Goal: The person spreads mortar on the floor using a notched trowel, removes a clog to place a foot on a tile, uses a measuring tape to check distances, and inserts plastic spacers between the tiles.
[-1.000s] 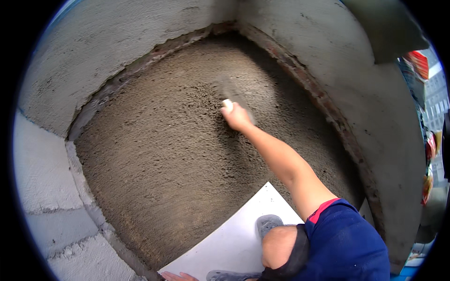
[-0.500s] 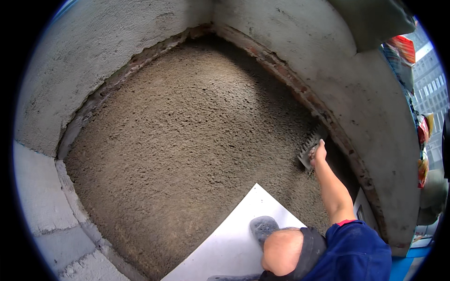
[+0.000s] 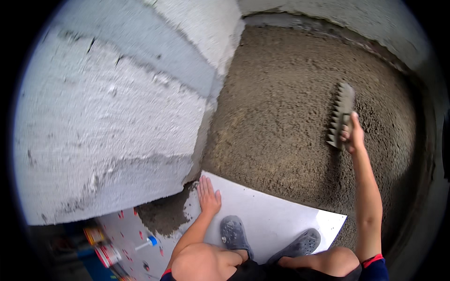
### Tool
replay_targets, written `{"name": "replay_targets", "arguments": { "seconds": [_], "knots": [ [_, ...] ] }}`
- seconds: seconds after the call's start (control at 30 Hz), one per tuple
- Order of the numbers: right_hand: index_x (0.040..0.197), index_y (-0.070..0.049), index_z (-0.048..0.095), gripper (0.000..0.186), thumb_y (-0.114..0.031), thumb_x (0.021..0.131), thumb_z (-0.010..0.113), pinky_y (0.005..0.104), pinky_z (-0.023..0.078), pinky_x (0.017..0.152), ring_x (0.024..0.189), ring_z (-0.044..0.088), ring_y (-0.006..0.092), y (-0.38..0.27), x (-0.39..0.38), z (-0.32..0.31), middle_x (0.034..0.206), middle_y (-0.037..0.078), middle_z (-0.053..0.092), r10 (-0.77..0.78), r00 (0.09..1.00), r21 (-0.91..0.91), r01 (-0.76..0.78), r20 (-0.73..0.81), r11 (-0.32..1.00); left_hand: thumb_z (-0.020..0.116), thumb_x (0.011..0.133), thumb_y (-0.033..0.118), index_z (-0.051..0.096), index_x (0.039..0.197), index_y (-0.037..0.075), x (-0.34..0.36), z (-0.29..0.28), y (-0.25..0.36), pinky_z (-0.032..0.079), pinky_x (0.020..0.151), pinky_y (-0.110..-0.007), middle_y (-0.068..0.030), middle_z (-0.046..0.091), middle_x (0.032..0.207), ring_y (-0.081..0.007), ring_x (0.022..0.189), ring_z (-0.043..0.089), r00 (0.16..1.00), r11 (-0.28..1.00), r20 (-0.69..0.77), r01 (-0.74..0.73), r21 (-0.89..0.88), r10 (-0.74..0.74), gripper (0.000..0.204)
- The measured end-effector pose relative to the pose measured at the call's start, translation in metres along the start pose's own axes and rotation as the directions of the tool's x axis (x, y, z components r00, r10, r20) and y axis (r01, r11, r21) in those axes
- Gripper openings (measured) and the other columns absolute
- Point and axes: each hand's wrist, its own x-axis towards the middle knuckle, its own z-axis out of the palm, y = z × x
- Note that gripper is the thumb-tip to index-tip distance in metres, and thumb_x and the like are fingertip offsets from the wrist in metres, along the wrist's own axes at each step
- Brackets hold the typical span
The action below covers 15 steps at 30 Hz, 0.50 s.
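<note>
trowel [image 3: 344,100] over mortar [image 3: 276,112], wall [image 3: 136,122] left

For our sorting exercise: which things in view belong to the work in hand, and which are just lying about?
Belong:
toothed trowel in right hand
rough brown layer
white board under left hand and clogs

Apparently lying about:
blue-and-white object
red-and-white container
orange package

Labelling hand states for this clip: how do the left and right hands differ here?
- The left hand lies open and flat on the white board; the right hand is closed on a notched trowel.
- The left hand is nearer the knees; the right hand is stretched out farther, over the rough brown surface.

Shared: both are bare.
</note>
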Motion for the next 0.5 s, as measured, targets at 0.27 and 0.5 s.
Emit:
{"name": "replay_targets", "arguments": {
  "seconds": [0.27, 0.5],
  "knots": [
    [0.097, -0.006, 0.056, 0.056, -0.061, 0.101, 0.046, 0.0294, 0.042, 0.042, 0.048, 0.051, 0.0113, 0.11, -0.051, 0.218, 0.066, 0.001, 0.055, 0.462, 0.754, -0.753, 0.063, 0.466, 0.655, 0.061, 0.095, 0.034, 0.033, 0.151, -0.007, -0.09, -0.034, 0.014, 0.019, 0.122, -0.055, -0.0272, 0.031, 0.158, -0.0418, 0.148, 0.028, 0.967, 0.952, 0.114, 0.247, -0.179, -0.229, 0.075],
    [0.109, -0.004, 0.065, 0.061, -0.063, 0.094, 0.058, 0.0477, 0.057, 0.081, 0.089, 0.071, 0.0341, 0.15, -0.082, 0.228, 0.095, 0.018, 0.072, 0.307, 0.58, -0.622, 0.781, 0.755, 0.057, 0.059, 0.095, 0.026, 0.049, 0.138, -0.008, -0.171, -0.076, -0.015, 0.029, 0.116, -0.056, -0.0279, 0.047, 0.145, -0.0469, 0.134, 0.044, 0.932, 0.888, 0.015, 0.349, -0.3, -0.361, 0.056]
  ]
}}
